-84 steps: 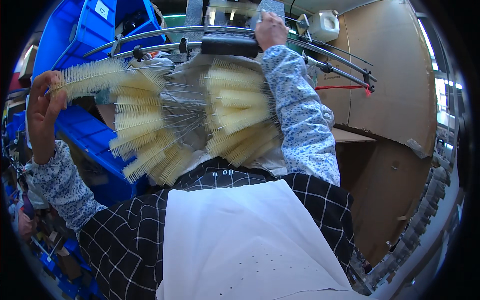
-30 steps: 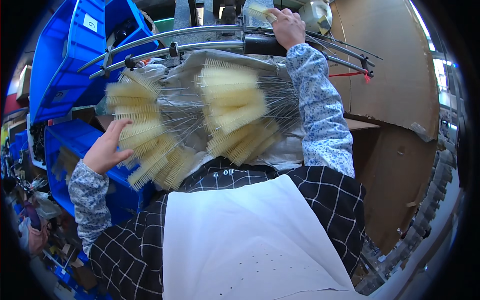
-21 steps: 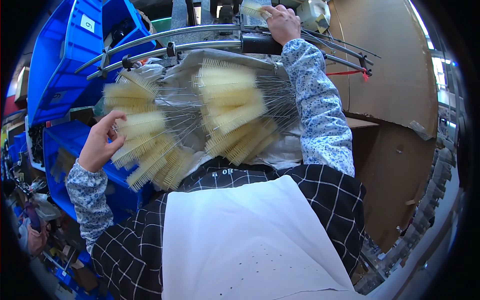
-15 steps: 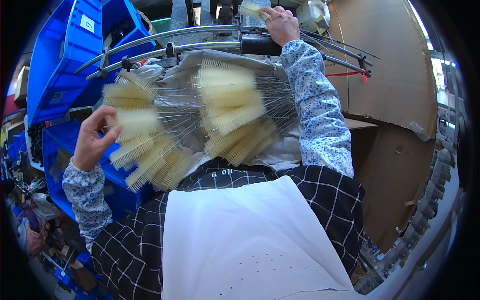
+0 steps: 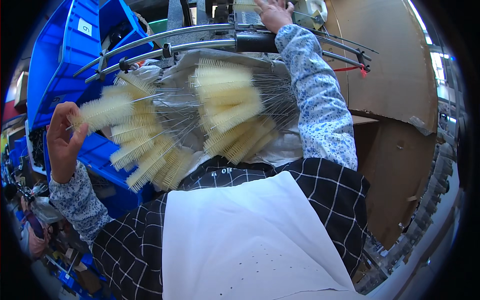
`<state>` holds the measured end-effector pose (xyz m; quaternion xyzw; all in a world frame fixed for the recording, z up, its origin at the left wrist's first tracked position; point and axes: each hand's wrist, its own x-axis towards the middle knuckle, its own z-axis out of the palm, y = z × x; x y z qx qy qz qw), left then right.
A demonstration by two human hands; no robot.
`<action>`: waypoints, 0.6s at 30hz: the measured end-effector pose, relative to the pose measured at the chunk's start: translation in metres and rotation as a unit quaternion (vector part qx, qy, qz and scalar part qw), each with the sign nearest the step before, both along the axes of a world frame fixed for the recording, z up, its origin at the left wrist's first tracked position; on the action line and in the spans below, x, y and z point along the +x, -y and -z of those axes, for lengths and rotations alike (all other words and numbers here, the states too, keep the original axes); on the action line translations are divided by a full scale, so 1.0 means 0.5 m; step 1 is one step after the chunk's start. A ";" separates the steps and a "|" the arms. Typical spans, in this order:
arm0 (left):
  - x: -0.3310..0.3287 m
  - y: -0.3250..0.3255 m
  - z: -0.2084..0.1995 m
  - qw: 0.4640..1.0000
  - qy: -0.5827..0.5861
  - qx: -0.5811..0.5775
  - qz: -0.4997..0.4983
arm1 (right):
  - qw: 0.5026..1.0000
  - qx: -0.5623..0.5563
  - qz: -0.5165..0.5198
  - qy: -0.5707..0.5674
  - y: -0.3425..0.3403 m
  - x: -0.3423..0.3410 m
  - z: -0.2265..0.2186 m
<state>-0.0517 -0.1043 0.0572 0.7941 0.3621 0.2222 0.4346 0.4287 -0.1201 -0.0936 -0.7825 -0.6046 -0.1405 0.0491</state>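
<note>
Out at the left, my left hand (image 5: pixel 63 142) pinches the bristle end of a cream bottle brush (image 5: pixel 107 110), whose wire stem points right over a fanned pile of similar brushes (image 5: pixel 145 145). At the top edge, my right hand (image 5: pixel 275 15) grips another cream bottle brush (image 5: pixel 245 6) near the machine; its fingertips are partly cut off by the picture's edge. Between my arms lies a second pile of brushes (image 5: pixel 230 100), bristles to the left and wire stems to the right. Both piles rest on a pale plastic sheet (image 5: pixel 182 70) in front of me.
Two curved metal rails (image 5: pixel 200 45) cross beyond the piles, with a black sleeve (image 5: pixel 257 43) and a red tie (image 5: pixel 363 71) on them. Blue plastic bins (image 5: pixel 65 65) stand at the left. Large cardboard sheets (image 5: pixel 390 65) flank my right arm.
My left hand has moved outward to the left, drawing its brush partly off the left pile. My right hand has shifted slightly up and left with its brush at the machine.
</note>
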 end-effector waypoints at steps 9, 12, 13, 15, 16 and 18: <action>-0.093 -0.020 -0.024 0.992 -0.037 0.079 -0.090 | 0.988 0.103 0.066 -0.093 0.069 0.044 0.021; -0.070 -0.014 -0.034 0.986 -0.019 0.109 -0.127 | 0.985 0.098 0.056 -0.133 0.059 0.034 0.029; -0.068 -0.015 -0.038 0.984 -0.016 0.114 -0.135 | 0.986 0.096 0.056 -0.127 0.052 0.026 0.031; -0.069 -0.018 -0.044 0.981 -0.008 0.124 -0.150 | 0.987 0.094 0.059 -0.116 0.040 0.007 0.032; -0.072 -0.019 -0.050 0.979 -0.017 0.136 -0.148 | 0.987 0.096 0.059 -0.114 0.036 -0.009 0.029; -0.096 -0.021 -0.055 0.976 -0.004 0.133 -0.175 | 0.987 0.105 0.058 -0.105 0.024 -0.040 0.030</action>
